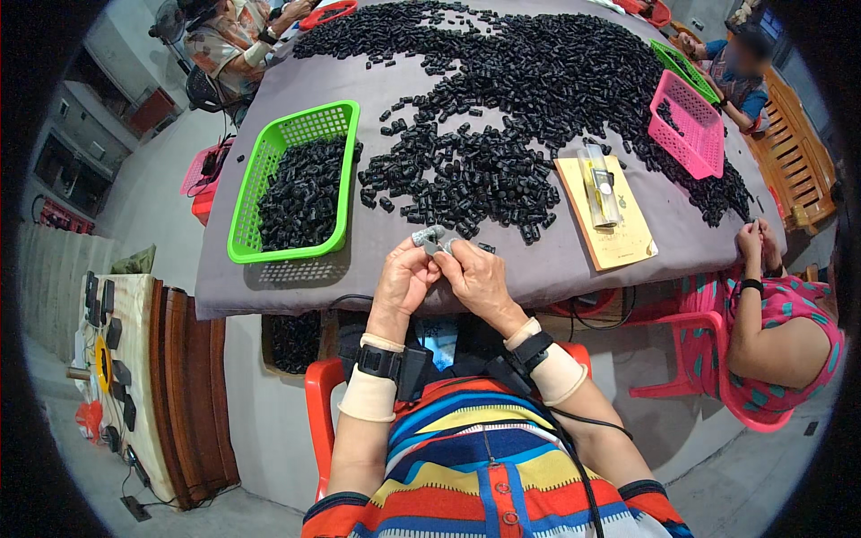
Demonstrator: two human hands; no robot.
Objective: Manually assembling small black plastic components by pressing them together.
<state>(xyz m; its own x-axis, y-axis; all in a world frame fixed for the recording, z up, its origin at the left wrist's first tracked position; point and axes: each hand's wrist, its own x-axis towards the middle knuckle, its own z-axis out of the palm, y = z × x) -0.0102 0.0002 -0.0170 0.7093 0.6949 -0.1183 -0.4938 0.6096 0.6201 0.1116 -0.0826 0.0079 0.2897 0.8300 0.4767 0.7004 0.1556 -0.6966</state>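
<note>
My left hand [402, 280] and my right hand [481, 280] meet just over the front edge of the table, fingertips pinched together. Grey coverings show at the fingertips, and whatever lies between them is too small and hidden to make out. Right beyond the hands spreads a loose heap of small black cylindrical parts [475, 175]. Left of it, a green plastic basket [351, 188] holds many of the same parts.
A tan notebook [625, 244] with a clear plastic case [599, 186] on it lies to the right. A pink basket [691, 148] stands farther right, before a green one [686, 72]. Other people sit around the grey-covered table [395, 85]. A red chair [323, 403] is beneath me.
</note>
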